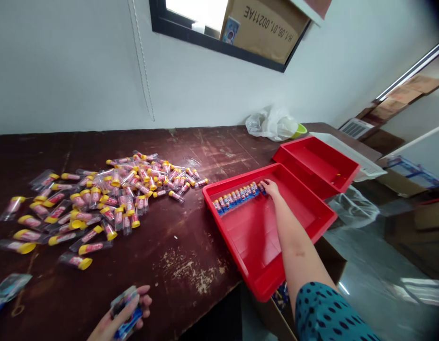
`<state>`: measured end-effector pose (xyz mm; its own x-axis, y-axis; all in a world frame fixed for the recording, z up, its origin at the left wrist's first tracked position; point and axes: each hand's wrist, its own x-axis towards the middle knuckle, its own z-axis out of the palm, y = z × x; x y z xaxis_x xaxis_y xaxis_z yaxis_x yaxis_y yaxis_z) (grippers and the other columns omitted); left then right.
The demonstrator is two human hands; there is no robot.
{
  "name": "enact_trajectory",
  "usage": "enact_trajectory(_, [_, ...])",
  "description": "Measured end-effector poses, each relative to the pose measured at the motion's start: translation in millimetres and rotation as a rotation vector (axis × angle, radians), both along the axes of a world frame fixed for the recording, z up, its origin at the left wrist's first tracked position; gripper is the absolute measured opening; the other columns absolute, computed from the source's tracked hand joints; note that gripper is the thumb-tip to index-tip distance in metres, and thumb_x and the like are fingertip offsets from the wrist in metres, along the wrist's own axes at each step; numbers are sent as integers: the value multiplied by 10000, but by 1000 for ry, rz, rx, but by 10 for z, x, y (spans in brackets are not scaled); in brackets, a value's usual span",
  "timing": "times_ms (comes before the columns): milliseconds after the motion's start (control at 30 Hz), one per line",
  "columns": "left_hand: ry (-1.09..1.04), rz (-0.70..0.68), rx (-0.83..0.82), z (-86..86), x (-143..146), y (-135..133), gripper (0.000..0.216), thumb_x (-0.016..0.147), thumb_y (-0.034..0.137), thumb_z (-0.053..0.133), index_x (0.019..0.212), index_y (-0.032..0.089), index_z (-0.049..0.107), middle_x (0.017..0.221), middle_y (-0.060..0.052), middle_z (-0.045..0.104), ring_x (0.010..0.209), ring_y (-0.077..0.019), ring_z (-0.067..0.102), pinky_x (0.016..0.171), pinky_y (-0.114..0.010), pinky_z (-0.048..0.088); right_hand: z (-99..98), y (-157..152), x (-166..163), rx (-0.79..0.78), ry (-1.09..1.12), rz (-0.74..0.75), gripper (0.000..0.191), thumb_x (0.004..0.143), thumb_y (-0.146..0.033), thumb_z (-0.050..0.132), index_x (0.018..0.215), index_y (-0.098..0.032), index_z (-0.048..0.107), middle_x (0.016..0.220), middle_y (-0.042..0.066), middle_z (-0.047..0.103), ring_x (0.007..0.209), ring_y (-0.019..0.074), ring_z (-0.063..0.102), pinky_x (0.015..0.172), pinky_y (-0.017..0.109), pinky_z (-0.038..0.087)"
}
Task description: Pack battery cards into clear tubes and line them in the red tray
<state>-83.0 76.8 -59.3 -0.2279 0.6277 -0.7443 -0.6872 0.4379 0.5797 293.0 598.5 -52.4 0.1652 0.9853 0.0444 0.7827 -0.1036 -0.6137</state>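
Over the near edge of the table, my left hand (120,316) is closed around a small stack of clear plastic packets (129,327) with blue printing. My right hand (272,187) reaches into the large red tray (247,241). Its fingers are at a small blue-labelled tube (261,189), the right end of a row of similar tubes (237,195) along the tray's far wall. Fingertips partly hide that end tube. Left of the tray lies a loose pile of clear tubes (109,194) with yellow caps and pink contents.
A second red tray (318,161) adjoins the first at the back right, with a white tray (364,166) behind it. A plastic bag (274,124) sits near the wall. More printed packets (8,291) lie at left. An open carton (276,312) stands below the table edge.
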Motion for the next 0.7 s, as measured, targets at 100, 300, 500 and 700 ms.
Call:
enact_trajectory(100, [-23, -27, 60, 27, 50, -41, 480, 548, 416, 885, 961, 204, 765, 879, -74, 742, 793, -217, 647, 668, -271, 536, 77, -205, -35, 12, -34, -5, 217, 921, -283, 604, 1055, -118, 647, 1104, 84, 674, 1034, 196, 637, 948, 416, 492])
enact_trajectory(300, [-58, -59, 148, 120, 77, -219, 330, 697, 414, 799, 929, 189, 731, 819, -48, 691, 746, -181, 634, 612, -258, 504, 583, -618, -660, 174, -64, 91, 401, 929, -226, 423, 1208, 23, 570, 1238, 291, 581, 1195, 316, 539, 1044, 469, 371])
enact_trajectory(500, [-4, -112, 221, 95, 94, -378, 292, 736, 392, 777, 897, 160, 702, 791, -53, 684, 723, -178, 657, 547, -232, 476, 417, -1609, -2504, 137, -21, 788, 233, 898, -319, 519, 1024, -189, 665, 965, 51, 702, 876, 172, 633, 822, 277, 477])
enact_trajectory(700, [-51, 62, 299, 246, -48, -537, 345, 715, 363, 802, 972, 158, 698, 943, -93, 725, 880, -216, 690, 766, -326, 561, -3, -2538, -3400, 73, 15, 842, 344, 778, -84, 521, 1112, -104, 601, 1158, 189, 608, 1056, 260, 527, 950, 382, 396])
